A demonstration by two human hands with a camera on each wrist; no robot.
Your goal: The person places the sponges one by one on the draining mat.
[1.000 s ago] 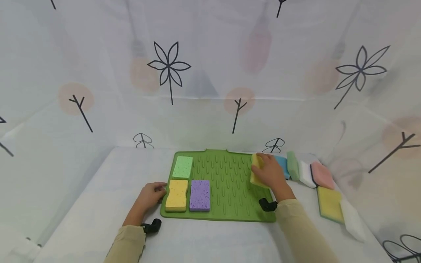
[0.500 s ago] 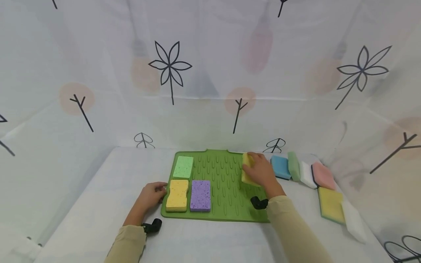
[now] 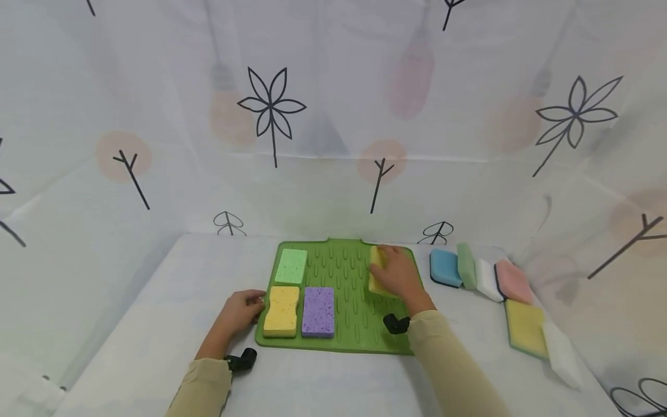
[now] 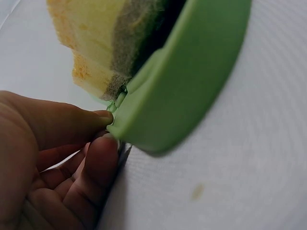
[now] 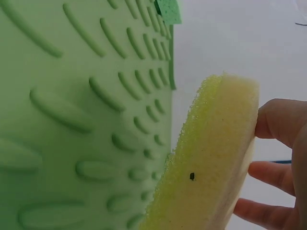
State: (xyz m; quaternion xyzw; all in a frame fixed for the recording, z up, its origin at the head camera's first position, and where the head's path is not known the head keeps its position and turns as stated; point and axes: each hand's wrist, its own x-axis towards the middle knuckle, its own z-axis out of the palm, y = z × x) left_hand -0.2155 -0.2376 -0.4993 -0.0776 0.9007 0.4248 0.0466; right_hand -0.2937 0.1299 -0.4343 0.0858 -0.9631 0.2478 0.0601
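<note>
At the mat's left edge, my left hand (image 3: pixel 238 313) pinches the rim of the green drying mat (image 3: pixel 359 336) between thumb and finger, plain in the left wrist view. My right hand (image 3: pixel 401 272) grips a pale yellow scrub sponge (image 3: pixel 376 272) by one side, tilted over the mat's back right part; in the right wrist view the sponge (image 5: pixel 216 143) stands apart from the ridges. On the mat's left side lie a light green sponge (image 3: pixel 291 266), a yellow waisted sponge (image 3: pixel 281 311) and a purple speckled sponge (image 3: pixel 318 311).
Right of the mat stands a curved row: a blue sponge (image 3: pixel 445 267), a green sponge (image 3: pixel 466 266), a white sponge (image 3: pixel 487 280), a pink sponge (image 3: pixel 513 281), a yellow-green sponge (image 3: pixel 525 329) and a white piece (image 3: pixel 561 356). Printed cloth (image 3: pixel 323 116) hangs behind the table.
My right hand has carried the yellow sponge leftward over the mat, baring the blue sponge. The left hand stays at the mat's rim.
</note>
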